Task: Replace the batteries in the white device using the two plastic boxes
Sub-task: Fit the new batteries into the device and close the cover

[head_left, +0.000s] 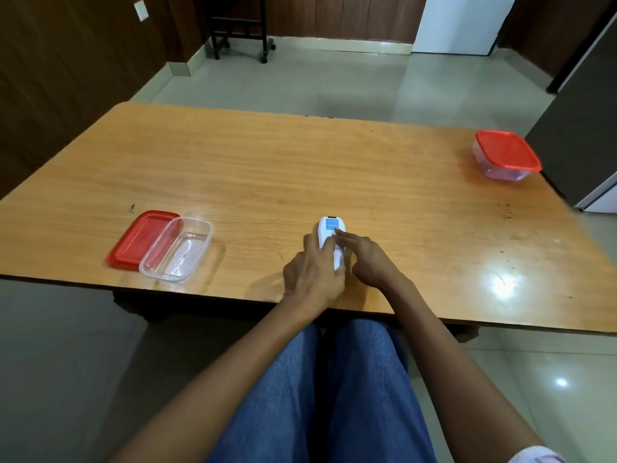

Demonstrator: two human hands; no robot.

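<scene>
A single wide-angle view looks from the person's head, forward and steeply down. The wooden bench (300, 168) runs across the middle of the frame, its near edge close in above the lap and its far edge giving onto open floor and wall panels. Edges bow with lens distortion. No second view overlaps it.

Bare forearms (213, 372), blue jeans (320, 396) (faded denim) on the legs.

Glossy tiled floor (300, 81), dark wood-panelled walls (66, 61)
</scene>
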